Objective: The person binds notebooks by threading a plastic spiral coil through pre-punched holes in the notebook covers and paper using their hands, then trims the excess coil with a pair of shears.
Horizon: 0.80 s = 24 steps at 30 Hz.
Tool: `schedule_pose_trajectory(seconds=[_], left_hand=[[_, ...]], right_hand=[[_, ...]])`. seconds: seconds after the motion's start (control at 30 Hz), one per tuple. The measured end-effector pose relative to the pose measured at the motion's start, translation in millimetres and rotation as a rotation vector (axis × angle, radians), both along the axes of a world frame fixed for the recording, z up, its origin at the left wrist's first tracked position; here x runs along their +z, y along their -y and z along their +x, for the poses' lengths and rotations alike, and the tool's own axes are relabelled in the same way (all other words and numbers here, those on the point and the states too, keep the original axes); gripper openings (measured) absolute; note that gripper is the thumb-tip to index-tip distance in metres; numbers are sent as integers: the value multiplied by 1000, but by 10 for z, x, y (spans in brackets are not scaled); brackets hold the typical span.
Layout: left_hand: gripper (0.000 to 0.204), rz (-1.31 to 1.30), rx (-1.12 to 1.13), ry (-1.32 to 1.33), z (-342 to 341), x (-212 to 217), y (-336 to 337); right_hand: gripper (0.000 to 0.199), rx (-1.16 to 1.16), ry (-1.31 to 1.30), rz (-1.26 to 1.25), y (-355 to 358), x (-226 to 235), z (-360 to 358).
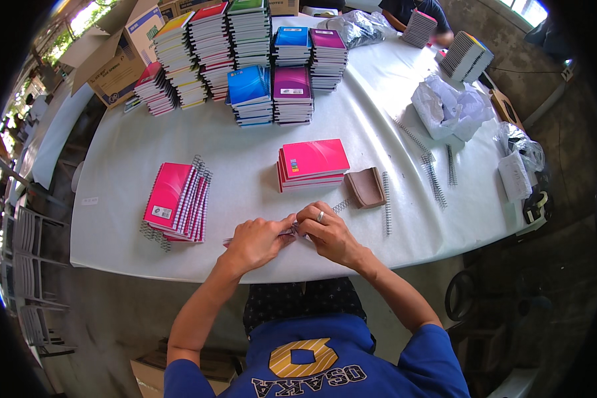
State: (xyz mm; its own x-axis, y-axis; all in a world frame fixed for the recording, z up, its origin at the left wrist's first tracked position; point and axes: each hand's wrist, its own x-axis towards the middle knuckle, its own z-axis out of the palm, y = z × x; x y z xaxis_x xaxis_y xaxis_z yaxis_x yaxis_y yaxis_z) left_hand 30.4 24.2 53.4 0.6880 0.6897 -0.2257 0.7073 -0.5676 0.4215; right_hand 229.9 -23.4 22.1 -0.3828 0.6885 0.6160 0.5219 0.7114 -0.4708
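Note:
Near the front edge of the table, my left hand [262, 242] is closed on a notebook [288, 231], seen nearly edge-on and mostly hidden by my fingers. My right hand [328, 232], with a ring on one finger, pinches a wire spiral coil [341, 205] at the notebook's edge; the coil's free end sticks out to the right. Just beyond my hands lies a stack of pink notebooks [315, 159] with no coils showing. To its right is a brown curved block [366, 188], with a loose coil [387, 202] beside it. At left sits a fanned pile of pink spiral notebooks [172, 202].
Tall stacks of coloured spiral notebooks [249, 53] stand at the far side, next to open cardboard boxes [116, 69]. More loose coils [433, 179] and a white plastic bag [451, 109] lie at right. Another person's hand [442, 38] is by a notebook stack [418, 28] at the far right.

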Motion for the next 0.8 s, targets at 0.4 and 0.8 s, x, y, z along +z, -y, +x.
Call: schedule_pose_trajectory(seconds=[0.4, 0.8], left_hand=[[47, 78, 61, 74, 5, -47, 22], [34, 59, -30, 31, -30, -39, 21]], right_hand=[[21, -48, 233, -246, 45, 137, 11], [17, -72, 197, -392, 121, 288, -49]])
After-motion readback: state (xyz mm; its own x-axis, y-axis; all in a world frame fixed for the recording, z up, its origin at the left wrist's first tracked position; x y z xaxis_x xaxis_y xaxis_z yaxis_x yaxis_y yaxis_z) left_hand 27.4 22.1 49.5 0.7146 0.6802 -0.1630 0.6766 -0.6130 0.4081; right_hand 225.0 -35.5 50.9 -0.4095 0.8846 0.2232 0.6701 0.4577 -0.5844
